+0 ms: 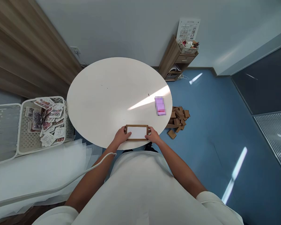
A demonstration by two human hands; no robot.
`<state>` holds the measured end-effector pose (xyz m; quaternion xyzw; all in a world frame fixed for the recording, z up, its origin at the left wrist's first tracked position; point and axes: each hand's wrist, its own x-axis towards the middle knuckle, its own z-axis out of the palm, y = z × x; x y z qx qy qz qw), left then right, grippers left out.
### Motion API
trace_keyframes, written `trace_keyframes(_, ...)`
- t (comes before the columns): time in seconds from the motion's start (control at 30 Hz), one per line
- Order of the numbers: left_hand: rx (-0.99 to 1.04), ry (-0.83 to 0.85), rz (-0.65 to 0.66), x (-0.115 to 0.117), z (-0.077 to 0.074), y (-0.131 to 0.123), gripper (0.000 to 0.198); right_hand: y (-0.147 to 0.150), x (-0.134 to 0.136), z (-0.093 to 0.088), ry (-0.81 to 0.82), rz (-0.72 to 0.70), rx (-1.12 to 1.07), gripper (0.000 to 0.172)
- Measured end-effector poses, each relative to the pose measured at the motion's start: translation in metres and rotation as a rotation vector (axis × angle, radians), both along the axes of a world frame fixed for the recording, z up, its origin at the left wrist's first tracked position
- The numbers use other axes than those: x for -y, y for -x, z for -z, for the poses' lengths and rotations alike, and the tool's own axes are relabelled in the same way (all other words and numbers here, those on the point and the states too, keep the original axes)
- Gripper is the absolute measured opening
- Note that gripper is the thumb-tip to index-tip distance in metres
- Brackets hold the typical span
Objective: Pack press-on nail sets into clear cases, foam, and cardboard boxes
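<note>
Near the front edge of the white oval table (pixel 112 81) is a shallow brown cardboard box (pixel 137 139) with a flat white piece (pixel 136 132) inside its rim. My left hand (pixel 122 136) grips the box's left end, thumb over the rim onto the white piece. At the opposite end my right hand (pixel 153 135) holds it the same way, fingers wrapped around the side. The fingers under and behind the box are partly hidden. A blurred purple and pink item (pixel 160 105) lies on the table to the right.
Brown cardboard boxes (pixel 178 118) are heaped on the blue floor beyond the table's right edge. At left, a white basket (pixel 43 147) holds many printed packs. White sheets (pixel 49 162) and a white cable (pixel 91 168) lie by my left arm. A wooden cabinet (pixel 168 57) stands behind.
</note>
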<state>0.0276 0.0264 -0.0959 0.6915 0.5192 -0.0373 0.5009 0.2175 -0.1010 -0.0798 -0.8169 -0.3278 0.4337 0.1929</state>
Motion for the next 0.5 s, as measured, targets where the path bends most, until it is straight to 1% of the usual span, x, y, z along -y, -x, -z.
trace_keyframes(0.1,0.03,0.037,-0.047,0.012,-0.004,-0.018,0.06,-0.014,0.009,-0.005,-0.011,0.016,0.045,0.056)
trace_keyframes(0.2,0.063,0.109,-0.023,0.03,-0.013,-0.055,0.067,-0.043,0.034,-0.014,-0.038,0.078,0.096,0.05)
trace_keyframes(0.27,0.069,0.143,0.042,0.044,-0.019,-0.088,0.074,-0.07,0.057,-0.019,-0.073,0.128,0.124,0.049)
trace_keyframes(0.37,0.024,0.143,0.197,0.063,-0.023,-0.143,0.078,-0.11,0.095,-0.019,-0.059,0.23,0.149,0.048)
trace_keyframes(0.43,-0.014,0.132,0.306,0.075,-0.021,-0.181,0.077,-0.135,0.119,-0.014,-0.021,0.305,0.147,0.049)
trace_keyframes(0.5,-0.024,0.121,0.385,0.087,-0.016,-0.22,0.076,-0.157,0.139,-0.008,-0.013,0.378,0.145,0.05)
